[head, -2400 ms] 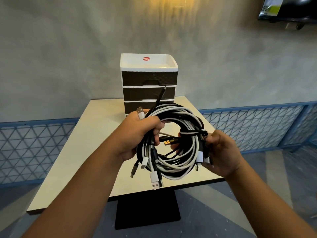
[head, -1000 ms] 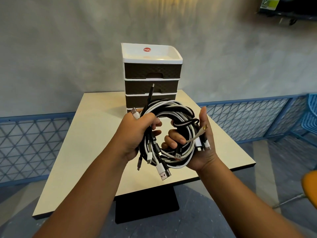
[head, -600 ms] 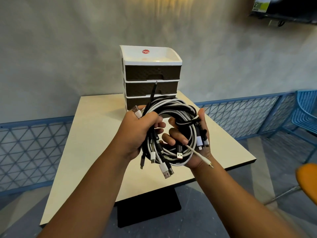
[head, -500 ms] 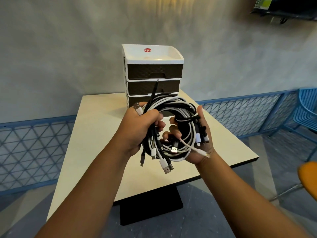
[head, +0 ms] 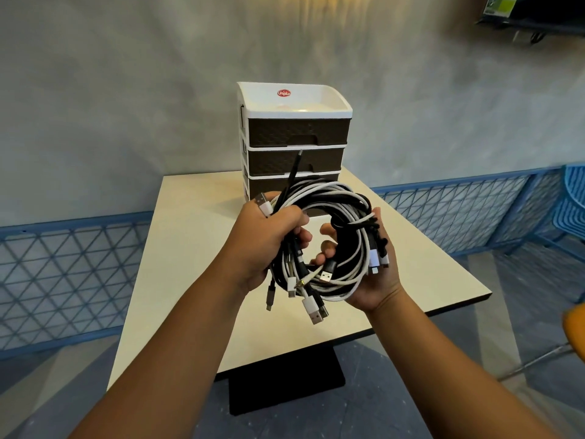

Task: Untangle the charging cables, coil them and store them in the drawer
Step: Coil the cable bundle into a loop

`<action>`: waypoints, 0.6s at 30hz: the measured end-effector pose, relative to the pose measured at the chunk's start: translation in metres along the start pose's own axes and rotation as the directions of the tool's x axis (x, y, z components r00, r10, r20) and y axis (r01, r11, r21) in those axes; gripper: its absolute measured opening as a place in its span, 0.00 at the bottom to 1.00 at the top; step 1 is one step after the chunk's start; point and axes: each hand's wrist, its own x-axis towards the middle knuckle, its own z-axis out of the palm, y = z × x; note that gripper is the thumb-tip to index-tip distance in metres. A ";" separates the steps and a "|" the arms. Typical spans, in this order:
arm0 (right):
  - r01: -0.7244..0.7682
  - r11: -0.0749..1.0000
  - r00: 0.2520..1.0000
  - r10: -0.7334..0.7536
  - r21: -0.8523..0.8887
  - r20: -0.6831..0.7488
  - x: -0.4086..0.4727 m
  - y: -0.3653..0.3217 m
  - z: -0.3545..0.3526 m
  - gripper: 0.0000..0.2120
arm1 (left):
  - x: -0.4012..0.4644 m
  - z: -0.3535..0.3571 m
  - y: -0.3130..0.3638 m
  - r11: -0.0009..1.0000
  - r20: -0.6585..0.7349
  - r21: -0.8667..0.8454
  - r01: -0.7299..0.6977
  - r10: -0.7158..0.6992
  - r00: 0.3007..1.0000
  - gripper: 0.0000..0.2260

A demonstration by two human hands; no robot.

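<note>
A tangled bundle of black and white charging cables [head: 335, 204] hangs in a rough ring between both hands, above the table. My left hand [head: 262, 239] grips its left side, fingers curled round several strands, with USB plugs dangling below. My right hand [head: 376, 274] cradles the right and lower side from underneath, its fingers curled through the ring. Behind the bundle stands a white drawer unit [head: 294, 106] with dark brown drawer fronts, all closed.
The cream square table [head: 190, 248] stands on a black pedestal base [head: 285, 381]. Behind it runs a grey wall with a blue lattice rail [head: 63, 264]. A blue chair [head: 573, 198] and an orange seat edge [head: 574, 327] sit at the right.
The right hand has turned palm up under the bundle and closed its fingers through the ring. The loose white plug end has swung from the right side into the middle. The left hand's grip is unchanged.
</note>
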 end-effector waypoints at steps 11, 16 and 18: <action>0.039 0.998 0.993 -0.044 0.046 0.111 -0.006 0.008 -0.003 0.37 | 0.025 -0.005 -0.024 0.968 -0.055 -0.155 0.199 -0.209 0.976 0.11; -0.054 0.992 0.998 0.049 -0.114 -0.046 -0.012 -0.002 -0.039 0.31 | 0.045 -0.001 -0.063 0.947 -0.061 -0.079 0.313 -0.318 0.946 0.10; -0.109 0.983 0.990 0.094 -0.145 -0.108 -0.013 -0.002 -0.052 0.33 | 0.048 -0.002 -0.080 0.924 -0.065 -0.085 0.372 -0.378 0.924 0.08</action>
